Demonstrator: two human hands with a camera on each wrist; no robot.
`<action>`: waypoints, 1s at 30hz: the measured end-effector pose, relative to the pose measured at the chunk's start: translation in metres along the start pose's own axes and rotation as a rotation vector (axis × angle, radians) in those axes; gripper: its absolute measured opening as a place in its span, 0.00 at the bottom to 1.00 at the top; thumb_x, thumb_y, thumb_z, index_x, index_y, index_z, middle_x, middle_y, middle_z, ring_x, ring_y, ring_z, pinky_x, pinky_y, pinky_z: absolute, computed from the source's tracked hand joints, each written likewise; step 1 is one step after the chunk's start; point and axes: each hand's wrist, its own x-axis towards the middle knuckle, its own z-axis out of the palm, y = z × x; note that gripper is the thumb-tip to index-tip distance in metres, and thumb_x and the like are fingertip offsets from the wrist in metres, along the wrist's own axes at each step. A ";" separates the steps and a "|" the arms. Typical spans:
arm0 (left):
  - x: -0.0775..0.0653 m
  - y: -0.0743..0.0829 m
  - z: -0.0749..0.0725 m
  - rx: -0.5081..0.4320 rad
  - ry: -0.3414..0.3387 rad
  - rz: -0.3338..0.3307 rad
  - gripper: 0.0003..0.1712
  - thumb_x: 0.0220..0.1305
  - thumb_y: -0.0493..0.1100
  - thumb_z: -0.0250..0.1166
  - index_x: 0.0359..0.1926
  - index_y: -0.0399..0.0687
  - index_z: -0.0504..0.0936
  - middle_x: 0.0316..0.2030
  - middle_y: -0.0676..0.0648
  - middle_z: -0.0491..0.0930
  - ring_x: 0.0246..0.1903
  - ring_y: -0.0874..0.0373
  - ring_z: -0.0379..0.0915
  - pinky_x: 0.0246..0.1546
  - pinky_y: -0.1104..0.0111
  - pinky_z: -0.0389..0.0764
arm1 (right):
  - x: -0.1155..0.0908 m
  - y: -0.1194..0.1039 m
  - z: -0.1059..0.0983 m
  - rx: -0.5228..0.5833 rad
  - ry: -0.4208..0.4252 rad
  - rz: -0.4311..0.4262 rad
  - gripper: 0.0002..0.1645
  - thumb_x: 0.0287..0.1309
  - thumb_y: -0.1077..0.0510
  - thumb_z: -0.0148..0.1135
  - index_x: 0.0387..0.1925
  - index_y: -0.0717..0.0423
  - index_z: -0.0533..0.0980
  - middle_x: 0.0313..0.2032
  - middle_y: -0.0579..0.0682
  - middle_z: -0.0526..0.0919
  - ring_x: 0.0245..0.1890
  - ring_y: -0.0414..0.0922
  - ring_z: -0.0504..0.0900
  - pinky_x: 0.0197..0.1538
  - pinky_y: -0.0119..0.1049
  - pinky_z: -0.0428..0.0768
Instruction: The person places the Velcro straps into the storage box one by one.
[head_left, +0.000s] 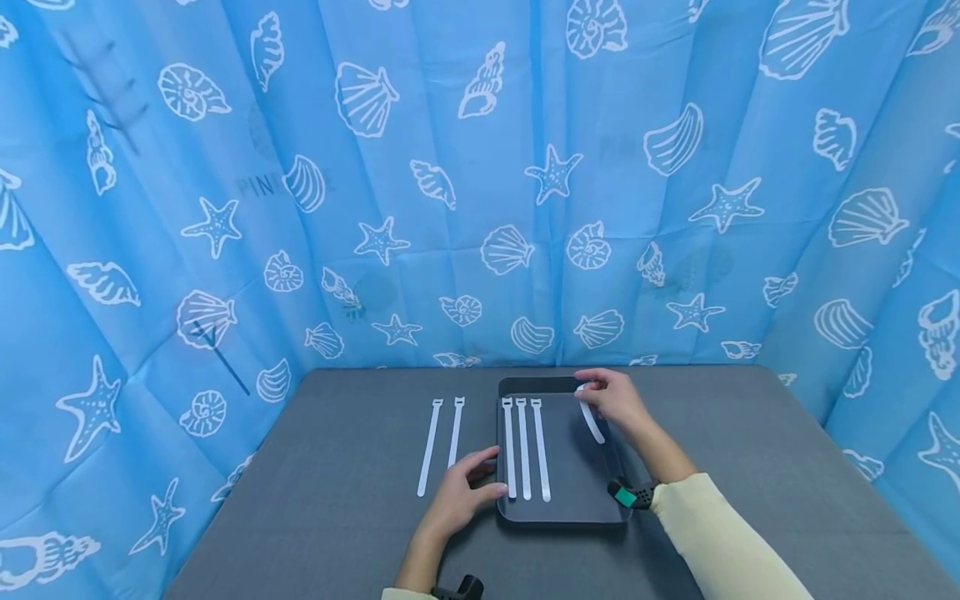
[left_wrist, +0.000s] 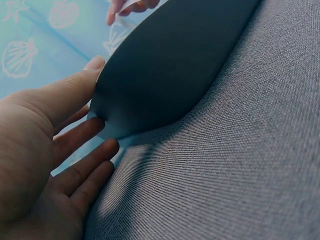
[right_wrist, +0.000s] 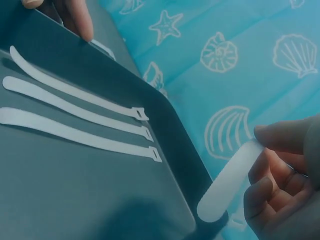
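Observation:
Several white hook-and-loop cable ties with slotted heads are in view. My right hand (head_left: 611,398) pinches one cable tie (head_left: 592,423) between thumb and fingers, over the right side of the dark grey tray (head_left: 573,508). In the right wrist view that tie (right_wrist: 231,182) hangs down with its rounded end near the tray wall. My left hand (head_left: 457,497) holds the tray's left edge, its thumb (left_wrist: 75,92) at the rim and its fingers by the outer wall. Three ties (head_left: 523,450) lie side by side along the left part of the tray floor, heads away from me.
Left of the tray, two more cable ties lie on the grey tabletop (head_left: 337,483); one tie (head_left: 430,450) shows whole, and my left hand partly covers the other tie (head_left: 456,429). A blue shell-patterned curtain (head_left: 450,208) hangs behind the table and along its sides.

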 end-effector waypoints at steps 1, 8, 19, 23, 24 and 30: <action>0.000 0.000 0.000 0.000 0.000 0.000 0.34 0.59 0.48 0.71 0.65 0.47 0.73 0.59 0.46 0.75 0.56 0.49 0.73 0.58 0.50 0.72 | 0.000 -0.001 0.001 0.001 -0.001 0.002 0.19 0.63 0.66 0.60 0.55 0.65 0.75 0.30 0.53 0.77 0.24 0.45 0.72 0.25 0.34 0.73; -0.001 0.003 -0.001 -0.005 -0.003 0.005 0.35 0.59 0.48 0.70 0.66 0.46 0.72 0.60 0.46 0.74 0.56 0.49 0.73 0.58 0.51 0.72 | 0.002 -0.005 0.004 0.010 0.007 -0.011 0.19 0.62 0.65 0.61 0.55 0.65 0.76 0.30 0.52 0.77 0.24 0.47 0.73 0.26 0.38 0.75; 0.000 0.001 0.000 0.000 0.002 -0.005 0.35 0.59 0.48 0.71 0.66 0.47 0.72 0.59 0.46 0.74 0.56 0.48 0.73 0.58 0.49 0.71 | 0.000 -0.004 0.021 0.070 -0.031 0.025 0.20 0.62 0.66 0.61 0.56 0.64 0.75 0.31 0.52 0.77 0.28 0.50 0.75 0.27 0.40 0.75; 0.000 0.001 0.000 0.000 0.006 -0.012 0.35 0.58 0.48 0.71 0.66 0.47 0.72 0.59 0.46 0.74 0.56 0.48 0.73 0.58 0.49 0.71 | 0.001 0.002 0.028 0.098 -0.046 0.024 0.20 0.61 0.66 0.61 0.55 0.66 0.76 0.31 0.52 0.77 0.28 0.49 0.75 0.25 0.37 0.74; 0.000 0.002 0.000 -0.002 0.005 -0.012 0.35 0.59 0.48 0.71 0.66 0.47 0.72 0.59 0.46 0.74 0.56 0.48 0.73 0.58 0.49 0.71 | 0.002 0.005 0.031 0.101 -0.047 0.030 0.20 0.61 0.66 0.62 0.55 0.65 0.76 0.31 0.52 0.77 0.28 0.49 0.75 0.25 0.37 0.74; -0.001 0.004 -0.001 -0.017 -0.007 -0.008 0.34 0.59 0.47 0.70 0.66 0.46 0.72 0.60 0.46 0.74 0.56 0.48 0.73 0.58 0.50 0.71 | 0.004 0.018 0.043 0.111 -0.053 0.063 0.20 0.61 0.64 0.62 0.55 0.63 0.76 0.32 0.51 0.77 0.29 0.47 0.75 0.28 0.38 0.76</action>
